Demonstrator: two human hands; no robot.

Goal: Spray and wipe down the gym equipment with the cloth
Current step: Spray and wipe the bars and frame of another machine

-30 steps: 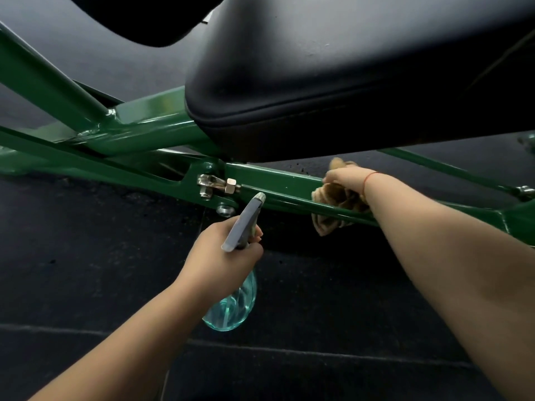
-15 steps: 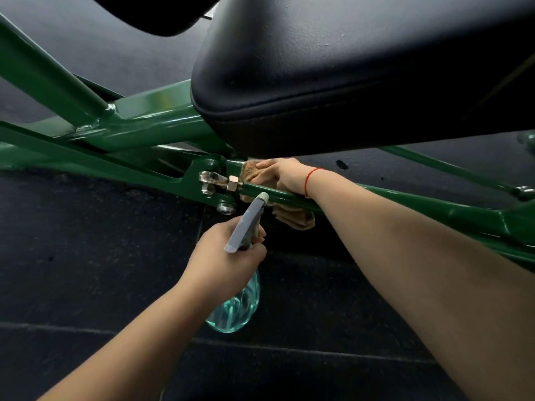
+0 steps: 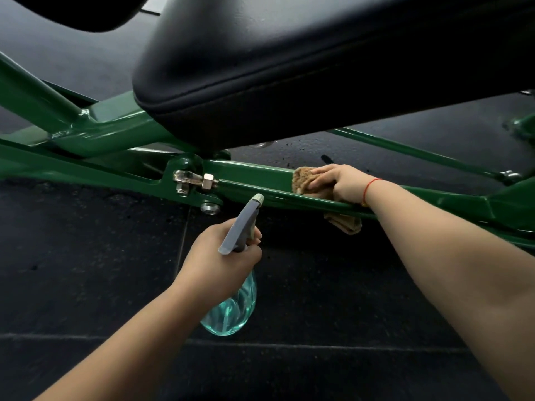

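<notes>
A green steel frame bar point(image 3: 257, 180) runs from left to right under a black padded seat point(image 3: 289, 68). My right hand point(image 3: 338, 180) grips a tan cloth point(image 3: 302, 180) wrapped over the bar, right of the bolted joint point(image 3: 194, 180). One end of the cloth hangs below the bar. My left hand point(image 3: 220, 261) holds a clear teal spray bottle point(image 3: 231, 311) by its neck. Its grey nozzle point(image 3: 246, 221) points up toward the bar, just below it.
Dark rubber floor tiles point(image 3: 86, 285) lie under the frame. More green tubes point(image 3: 43, 96) rise at the left, and a thin green rod point(image 3: 419, 151) crosses behind the bar. A second black pad point(image 3: 86, 10) hangs at the top left.
My right hand slid the cloth left along the bar to the bolted joint, then back right to the middle. My left hand with the bottle stayed almost still.
</notes>
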